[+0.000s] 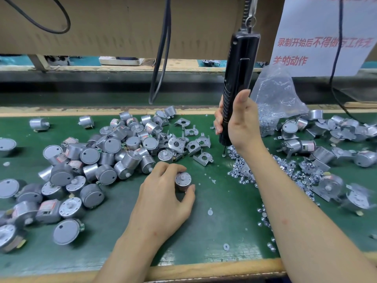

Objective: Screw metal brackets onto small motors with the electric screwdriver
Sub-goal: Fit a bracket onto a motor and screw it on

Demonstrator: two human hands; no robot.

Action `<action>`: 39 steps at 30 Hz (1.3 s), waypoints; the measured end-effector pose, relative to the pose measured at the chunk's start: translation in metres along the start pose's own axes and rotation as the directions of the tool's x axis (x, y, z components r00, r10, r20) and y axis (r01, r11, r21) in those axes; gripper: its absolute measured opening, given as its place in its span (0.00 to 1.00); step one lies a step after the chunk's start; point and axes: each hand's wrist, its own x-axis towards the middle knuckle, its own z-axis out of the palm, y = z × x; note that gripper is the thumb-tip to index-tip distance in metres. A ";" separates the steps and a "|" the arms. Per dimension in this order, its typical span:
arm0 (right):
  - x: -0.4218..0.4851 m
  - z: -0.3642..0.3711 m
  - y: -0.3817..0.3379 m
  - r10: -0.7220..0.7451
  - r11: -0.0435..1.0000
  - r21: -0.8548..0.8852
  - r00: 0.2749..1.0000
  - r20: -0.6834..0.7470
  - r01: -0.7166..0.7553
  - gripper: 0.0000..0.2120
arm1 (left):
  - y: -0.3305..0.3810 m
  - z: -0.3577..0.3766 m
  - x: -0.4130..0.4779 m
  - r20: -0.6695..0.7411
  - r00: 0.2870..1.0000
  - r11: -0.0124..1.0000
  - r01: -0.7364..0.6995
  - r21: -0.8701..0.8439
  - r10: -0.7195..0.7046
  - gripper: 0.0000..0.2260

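My left hand (163,193) grips a small round motor (183,179) standing shaft-up on the green mat, fingers curled round its body. My right hand (238,123) holds the black electric screwdriver (238,78), which hangs upright from a spring hook; its bit points down at a heap of silver screws (242,166). Loose metal brackets (195,144) lie just beyond the held motor. A large pile of bare motors (98,160) covers the left of the mat. Motors with brackets fitted (326,148) lie at the right.
A clear plastic bag of screws (273,99) stands behind my right hand. Black cables (161,58) hang over the back of the bench. A white sign with red writing (324,37) hangs at top right. The wooden bench edge (204,270) runs along the front.
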 end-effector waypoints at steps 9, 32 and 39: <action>0.001 -0.002 0.001 0.008 1.000 0.002 1.000 -0.013 -0.008 0.47 | -0.002 0.002 0.000 0.001 1.000 1.000 0.029 -0.008 -0.029 0.12; -0.002 0.002 0.004 0.008 1.000 0.004 1.000 0.005 -0.008 0.54 | 0.015 0.018 0.025 0.286 0.958 0.898 -0.131 0.420 0.006 0.34; -0.003 0.003 0.001 0.004 1.000 0.015 1.000 0.008 -0.004 0.53 | 0.013 0.019 0.024 0.273 0.961 0.880 -0.177 0.442 0.056 0.37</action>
